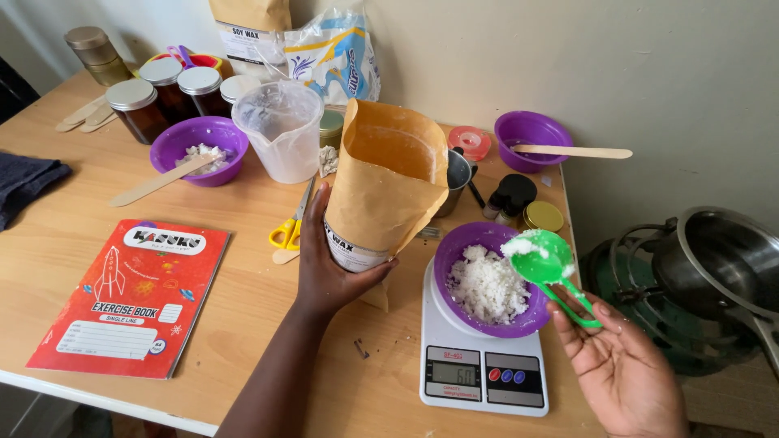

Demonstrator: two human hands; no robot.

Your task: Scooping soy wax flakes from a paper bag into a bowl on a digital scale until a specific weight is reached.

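Wood table: L hand grips bag, R hand pinches scoop.

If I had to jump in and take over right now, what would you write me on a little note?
Left hand: gripping the open brown paper bag, standing upright on the table.
Right hand: holding the green scoop by its handle, with white flakes in it, over the purple bowl.
The bowl sits on the white scale, which is switched on, and already holds a heap of white flakes.
Done: bag open, some flakes in the bowl.
Left: the scoopful is not yet tipped in.
Nearby: scissors beside the bag, a red book at the left.
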